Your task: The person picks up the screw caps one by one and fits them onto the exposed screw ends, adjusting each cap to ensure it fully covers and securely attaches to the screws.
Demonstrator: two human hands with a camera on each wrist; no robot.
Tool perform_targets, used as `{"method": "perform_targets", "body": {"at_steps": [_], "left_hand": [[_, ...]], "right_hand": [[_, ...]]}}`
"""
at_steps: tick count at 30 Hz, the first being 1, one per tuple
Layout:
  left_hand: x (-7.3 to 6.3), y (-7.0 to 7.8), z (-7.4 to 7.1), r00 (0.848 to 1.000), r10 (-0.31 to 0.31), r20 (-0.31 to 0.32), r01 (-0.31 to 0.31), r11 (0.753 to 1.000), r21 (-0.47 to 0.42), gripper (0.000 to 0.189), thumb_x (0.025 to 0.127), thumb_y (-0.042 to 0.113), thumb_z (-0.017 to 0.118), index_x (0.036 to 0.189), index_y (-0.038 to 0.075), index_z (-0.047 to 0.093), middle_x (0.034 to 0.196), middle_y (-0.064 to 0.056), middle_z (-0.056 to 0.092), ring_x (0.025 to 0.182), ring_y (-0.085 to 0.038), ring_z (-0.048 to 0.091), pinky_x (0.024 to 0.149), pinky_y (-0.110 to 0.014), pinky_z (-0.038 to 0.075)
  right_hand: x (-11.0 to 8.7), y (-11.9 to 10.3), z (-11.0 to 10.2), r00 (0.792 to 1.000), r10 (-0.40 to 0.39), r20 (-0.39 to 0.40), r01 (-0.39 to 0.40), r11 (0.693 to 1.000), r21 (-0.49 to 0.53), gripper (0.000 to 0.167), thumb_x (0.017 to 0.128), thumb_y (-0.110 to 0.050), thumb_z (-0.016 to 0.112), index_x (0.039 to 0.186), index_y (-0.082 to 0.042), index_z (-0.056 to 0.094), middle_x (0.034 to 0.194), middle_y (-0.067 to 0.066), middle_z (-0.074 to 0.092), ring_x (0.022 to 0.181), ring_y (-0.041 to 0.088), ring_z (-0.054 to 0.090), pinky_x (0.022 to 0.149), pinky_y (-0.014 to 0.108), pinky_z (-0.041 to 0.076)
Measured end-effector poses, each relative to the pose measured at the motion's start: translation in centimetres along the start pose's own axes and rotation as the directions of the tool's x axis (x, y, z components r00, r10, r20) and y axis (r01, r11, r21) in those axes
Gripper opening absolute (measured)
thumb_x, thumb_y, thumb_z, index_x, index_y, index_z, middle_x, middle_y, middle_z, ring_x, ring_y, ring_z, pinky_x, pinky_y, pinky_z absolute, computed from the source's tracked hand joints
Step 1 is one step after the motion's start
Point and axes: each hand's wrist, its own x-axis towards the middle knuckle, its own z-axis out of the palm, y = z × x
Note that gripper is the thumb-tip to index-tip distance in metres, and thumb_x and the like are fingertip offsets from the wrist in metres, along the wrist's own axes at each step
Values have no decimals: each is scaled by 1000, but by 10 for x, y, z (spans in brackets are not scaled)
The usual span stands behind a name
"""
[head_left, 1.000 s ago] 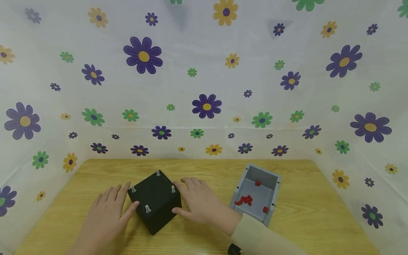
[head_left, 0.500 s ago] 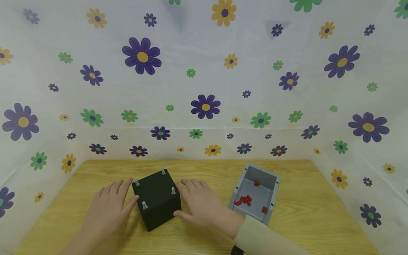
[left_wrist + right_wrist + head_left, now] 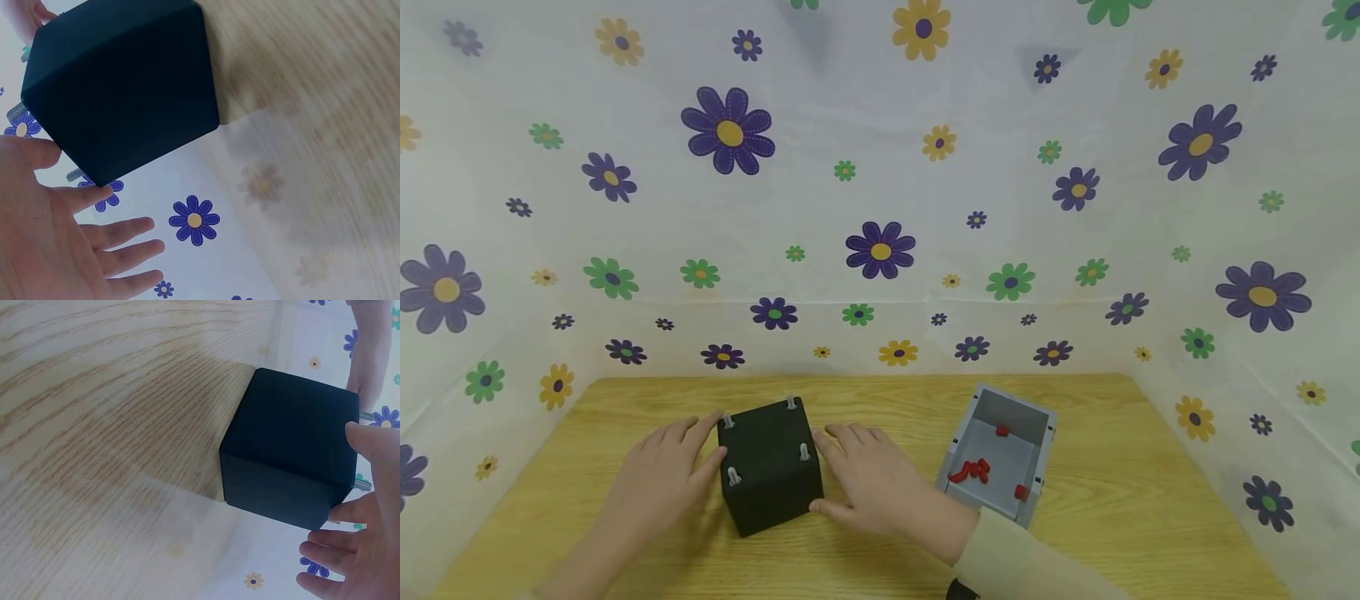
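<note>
A black box-shaped block (image 3: 772,454) stands on the wooden table, left of the middle, with a grey threaded bolt (image 3: 733,477) sticking up near each top corner. Against its left side rests my left hand (image 3: 658,471), thumb and index fingertip at the block's edges. My right hand (image 3: 868,479) lies along the opposite side, its fingertips at the far right face and its thumb lower down. Both hands have fairly straight, spread fingers. In the left wrist view the block's side (image 3: 125,94) is smooth and dark; the right wrist view shows two plain faces of the block (image 3: 287,431).
Right of the right forearm sits a grey open bin (image 3: 1018,410) with several small red pieces (image 3: 974,471) inside. The sleeve (image 3: 1022,558) passes in front of the bin's near end. A flower-printed white sheet (image 3: 805,208) encloses the table (image 3: 1120,500) at the back and sides.
The black block has turned on the table between my hands, from a diamond-like stance to nearly square-on. My hands have stayed at its sides. The bin has not moved.
</note>
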Motion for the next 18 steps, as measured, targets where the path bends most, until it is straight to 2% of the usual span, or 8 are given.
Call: {"method": "perform_targets", "body": {"at_steps": [11,18], "left_hand": [[12,1,-2,999,17,27,-16,999,-44,56,111,40,53,157,9,50,142,-33,61,129,-55,59,106,-71,48],[16,2,0,999,32,7,-32,999,-42,53,110,37,53,157,12,50,142,-33,60,129,-56,58,105,-72,47]], "right_hand": [[-4,0,-4,1000,-1,2,1,1000,0,84,103,-68,52,165,-12,38,162,7,48,146,22,51,120,41,47],[-8,-1,-4,1000,3,-9,-3,1000,-11,85,103,-69,52,164,-12,38,161,7,49,145,21,52,119,39,47]]}}
